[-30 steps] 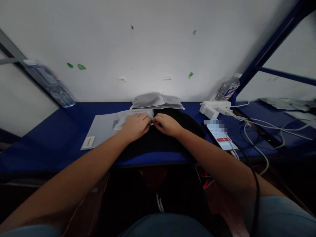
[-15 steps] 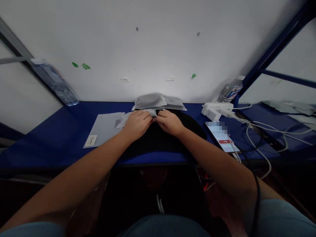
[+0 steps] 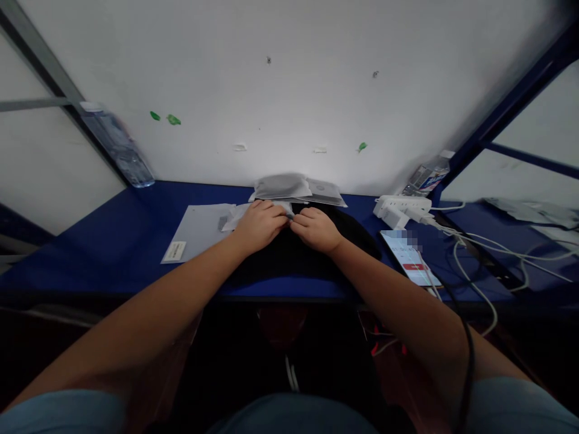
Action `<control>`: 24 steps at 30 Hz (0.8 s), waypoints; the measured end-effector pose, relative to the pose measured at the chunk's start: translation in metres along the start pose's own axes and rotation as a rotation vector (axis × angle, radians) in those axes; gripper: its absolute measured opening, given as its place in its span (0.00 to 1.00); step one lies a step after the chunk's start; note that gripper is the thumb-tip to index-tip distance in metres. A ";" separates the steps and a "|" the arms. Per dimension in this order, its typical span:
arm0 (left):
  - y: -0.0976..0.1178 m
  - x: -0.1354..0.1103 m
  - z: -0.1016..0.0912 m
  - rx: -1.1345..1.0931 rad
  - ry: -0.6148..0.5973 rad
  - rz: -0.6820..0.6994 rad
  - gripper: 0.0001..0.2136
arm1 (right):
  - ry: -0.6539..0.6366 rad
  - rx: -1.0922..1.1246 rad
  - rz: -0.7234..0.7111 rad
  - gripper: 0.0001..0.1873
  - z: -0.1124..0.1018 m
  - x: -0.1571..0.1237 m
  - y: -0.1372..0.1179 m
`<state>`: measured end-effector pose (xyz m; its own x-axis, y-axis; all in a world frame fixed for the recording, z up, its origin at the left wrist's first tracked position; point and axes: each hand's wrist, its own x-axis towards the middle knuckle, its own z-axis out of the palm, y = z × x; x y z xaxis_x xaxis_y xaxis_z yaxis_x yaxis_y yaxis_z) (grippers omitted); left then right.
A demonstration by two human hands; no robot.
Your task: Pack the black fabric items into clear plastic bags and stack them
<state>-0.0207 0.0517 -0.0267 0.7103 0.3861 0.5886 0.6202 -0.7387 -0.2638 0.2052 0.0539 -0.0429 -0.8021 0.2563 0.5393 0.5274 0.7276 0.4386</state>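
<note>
A crumpled white plastic bag lies under and beyond my left hand, whose fingers are curled and pinching its near edge. My right hand is closed beside it, fingertips meeting the left ones at a small greyish bit of the bag. The thumbs and what lies beneath the fingers are hidden. Both hands rest above a black cloth spread on the blue table. To the left of my left hand is a flat translucent bag with a white label.
Pale packets are stacked against the wall. On the right are a power strip, a phone with a lit screen, tangled white cables and a bottle. Another clear bottle leans at the left.
The whole view has shifted slightly, so things appear a little further right. Both hands stay together at the white bag, with only small finger movement.
</note>
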 end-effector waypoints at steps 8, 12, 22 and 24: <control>0.000 0.002 -0.001 -0.042 -0.075 -0.042 0.11 | -0.035 0.145 0.144 0.14 0.001 0.004 -0.004; 0.004 0.002 -0.003 0.020 -0.095 -0.026 0.12 | -0.014 0.327 0.258 0.08 0.002 0.005 -0.003; 0.008 0.003 -0.005 0.033 -0.105 0.028 0.12 | -0.012 0.352 0.230 0.10 -0.001 0.007 0.001; 0.007 0.003 -0.006 0.017 -0.107 0.031 0.12 | -0.015 0.360 0.255 0.10 -0.002 0.007 0.001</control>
<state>-0.0159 0.0442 -0.0222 0.7601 0.4208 0.4952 0.6025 -0.7419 -0.2944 0.2005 0.0555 -0.0370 -0.6644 0.4637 0.5861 0.5801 0.8144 0.0133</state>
